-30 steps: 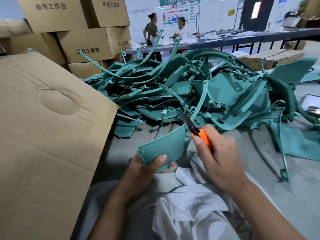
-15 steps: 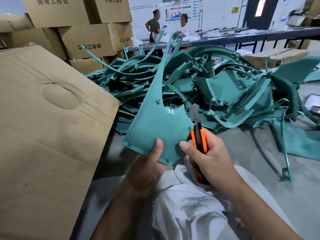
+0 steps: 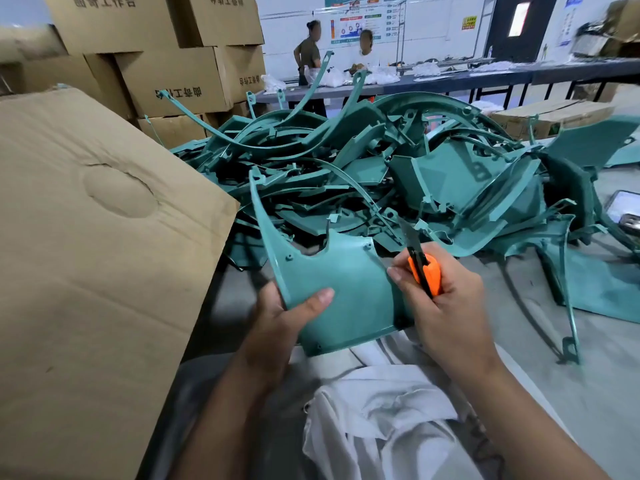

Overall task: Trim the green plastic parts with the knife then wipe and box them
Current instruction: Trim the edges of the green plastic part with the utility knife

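A curved green plastic panel [image 3: 346, 285] with a long thin arm reaching up-left is gripped at its lower left edge by my left hand [image 3: 280, 323]. My right hand [image 3: 446, 306] is closed around an orange utility knife [image 3: 424, 268]. The knife's blade points up and away, just right of the panel's right edge, and my right thumb touches that edge. Behind them lies a large heap of green plastic parts [image 3: 398, 168] on the grey table [image 3: 606, 375]. A white cloth [image 3: 377, 410] is crumpled under my forearms.
A big cardboard box flap [image 3: 97, 254] fills the left side. Stacked cartons [image 3: 173, 74] stand at the back left. Two people stand at a long far table [image 3: 450, 79]. A phone-like object [image 3: 623, 206] lies at the right edge.
My left hand has turned the panel: its long arm now leans left and lower, the broad face toward me. The knife has shifted right, with its blade tilted away from the panel.
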`<state>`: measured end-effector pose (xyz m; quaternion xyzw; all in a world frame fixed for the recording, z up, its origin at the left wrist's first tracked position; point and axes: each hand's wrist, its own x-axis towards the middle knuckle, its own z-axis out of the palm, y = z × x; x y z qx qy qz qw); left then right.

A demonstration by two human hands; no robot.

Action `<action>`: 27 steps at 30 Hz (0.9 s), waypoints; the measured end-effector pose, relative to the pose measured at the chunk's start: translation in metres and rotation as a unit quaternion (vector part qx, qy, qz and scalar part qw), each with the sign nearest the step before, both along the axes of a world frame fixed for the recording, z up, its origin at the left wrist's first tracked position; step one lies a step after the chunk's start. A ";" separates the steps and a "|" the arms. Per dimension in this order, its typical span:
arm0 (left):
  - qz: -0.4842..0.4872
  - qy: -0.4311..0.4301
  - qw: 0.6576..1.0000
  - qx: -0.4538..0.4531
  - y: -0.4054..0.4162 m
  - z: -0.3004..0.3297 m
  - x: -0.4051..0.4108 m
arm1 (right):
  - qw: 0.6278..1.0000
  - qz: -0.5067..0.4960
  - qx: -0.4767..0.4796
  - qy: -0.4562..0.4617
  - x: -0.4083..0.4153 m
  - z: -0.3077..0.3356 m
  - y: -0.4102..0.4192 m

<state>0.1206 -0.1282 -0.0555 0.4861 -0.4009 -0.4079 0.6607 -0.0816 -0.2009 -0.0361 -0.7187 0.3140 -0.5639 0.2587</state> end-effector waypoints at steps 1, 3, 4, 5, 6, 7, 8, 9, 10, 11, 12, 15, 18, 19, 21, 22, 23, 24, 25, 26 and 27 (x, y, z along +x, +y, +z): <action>0.018 -0.027 0.999 0.020 0.000 -0.003 -0.001 | 1.000 -0.002 -0.010 0.001 0.000 -0.001 0.000; 0.061 -0.094 0.993 0.040 -0.003 -0.007 -0.001 | 1.000 -0.015 -0.024 0.005 -0.001 -0.001 -0.003; 0.085 -0.118 0.989 0.034 -0.005 -0.008 -0.002 | 0.999 -0.025 -0.029 0.006 -0.002 -0.002 -0.004; 0.103 -0.125 0.987 0.015 -0.007 -0.008 -0.004 | 0.999 -0.036 -0.037 0.008 -0.003 -0.003 -0.005; 0.115 -0.116 0.987 -0.008 -0.010 -0.008 -0.008 | 0.998 -0.039 -0.049 0.015 -0.005 -0.004 -0.005; 0.125 -0.091 0.988 -0.030 -0.013 -0.008 -0.012 | 0.997 -0.025 -0.061 0.031 -0.005 -0.006 -0.005; 0.131 -0.064 0.988 -0.047 -0.018 -0.006 -0.017 | 0.996 -0.003 -0.070 0.054 -0.006 -0.009 -0.004; 0.135 -0.035 0.988 -0.061 -0.022 -0.004 -0.021 | 0.994 0.021 -0.074 0.079 -0.007 -0.012 -0.004; 0.140 -0.005 0.988 -0.071 -0.025 0.000 -0.024 | 0.991 0.044 -0.073 0.101 -0.005 -0.014 -0.003; 0.140 0.028 0.987 -0.076 -0.027 0.004 -0.026 | 0.989 0.060 -0.067 0.115 -0.005 -0.016 -0.003; 0.136 0.061 0.986 -0.080 -0.030 0.010 -0.027 | 0.989 0.067 -0.063 0.120 -0.004 -0.017 -0.004; 0.133 0.155 0.975 -0.085 -0.038 0.031 -0.031 | 0.988 0.070 -0.064 0.125 -0.004 -0.019 -0.008; 0.132 0.225 0.961 -0.092 -0.044 0.052 -0.036 | 0.986 0.084 -0.055 0.134 -0.006 -0.021 -0.009; 0.136 0.235 0.958 -0.092 -0.045 0.057 -0.037 | 0.985 0.089 -0.056 0.139 -0.006 -0.021 -0.009; 0.140 0.246 0.955 -0.090 -0.045 0.061 -0.040 | 0.983 0.096 -0.060 0.147 -0.005 -0.022 -0.009; 0.142 0.248 0.954 -0.090 -0.045 0.062 -0.041 | 0.982 0.094 -0.062 0.151 -0.004 -0.022 -0.010; 0.146 0.249 0.953 -0.089 -0.045 0.062 -0.042 | 0.982 0.087 -0.065 0.154 -0.003 -0.023 -0.011; 0.150 0.247 0.953 -0.086 -0.045 0.061 -0.043 | 0.982 0.080 -0.067 0.157 -0.002 -0.023 -0.011; 0.152 0.246 0.954 -0.083 -0.044 0.061 -0.043 | 0.982 0.072 -0.067 0.159 -0.002 -0.023 -0.012; 0.152 0.246 0.954 -0.081 -0.044 0.060 -0.043 | 0.982 0.067 -0.066 0.161 -0.001 -0.023 -0.012; 0.150 0.246 0.954 -0.081 -0.043 0.060 -0.043 | 0.982 0.065 -0.064 0.163 -0.002 -0.023 -0.011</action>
